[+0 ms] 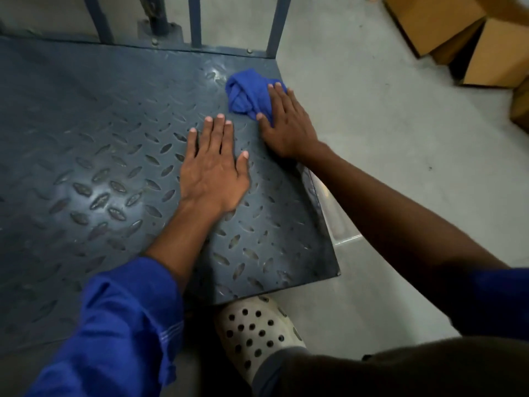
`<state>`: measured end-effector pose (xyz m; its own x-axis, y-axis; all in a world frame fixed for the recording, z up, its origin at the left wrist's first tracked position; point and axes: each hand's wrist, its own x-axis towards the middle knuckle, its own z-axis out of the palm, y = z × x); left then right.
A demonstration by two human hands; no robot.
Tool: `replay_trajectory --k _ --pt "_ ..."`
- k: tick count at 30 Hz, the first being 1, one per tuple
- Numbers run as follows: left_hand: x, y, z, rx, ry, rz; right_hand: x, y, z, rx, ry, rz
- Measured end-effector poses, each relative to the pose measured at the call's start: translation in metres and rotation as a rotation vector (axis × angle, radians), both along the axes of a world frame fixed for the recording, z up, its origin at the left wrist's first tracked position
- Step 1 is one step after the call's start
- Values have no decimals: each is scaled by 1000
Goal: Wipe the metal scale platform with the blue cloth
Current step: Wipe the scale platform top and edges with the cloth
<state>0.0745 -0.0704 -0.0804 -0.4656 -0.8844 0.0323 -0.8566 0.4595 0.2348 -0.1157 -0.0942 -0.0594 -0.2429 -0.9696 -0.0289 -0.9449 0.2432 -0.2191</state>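
Observation:
The metal scale platform [94,156] is a dark grey tread plate with raised oval marks, filling the left and middle of the view. A bunched blue cloth [246,91] lies near its far right corner. My right hand [287,124] presses on the near side of the cloth, fingers spread over it and thumb against its lower edge. My left hand [214,167] rests flat on the bare plate just left of the right hand, fingers apart, holding nothing.
Blue-grey upright bars [195,21] rise from the platform's far edge. Cardboard boxes [469,35] stand on the grey concrete floor at the upper right. A white perforated clog [257,333] sits on the floor by the platform's near right corner.

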Motion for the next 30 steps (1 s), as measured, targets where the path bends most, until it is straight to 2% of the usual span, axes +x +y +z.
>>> replay_trajectory --k 2,7,10,17,23,30 --pt "7 2 0 -3 4 21 1 -2 0 8 -1 3" --pt "12 5 -1 -5 3 46 22 84 -2 -56 -8 60" --pt "10 1 -2 -13 -12 52 21 101 -4 -47 -2 91" --pt "11 -26 -2 -14 -5 62 -9 -8 -8 -40 22 69" --pt "23 -28 -2 -9 -10 127 11 -93 1 -18 21 -131" --pt "45 -21 -2 -15 -63 198 94 -65 3 -48 -43 211"
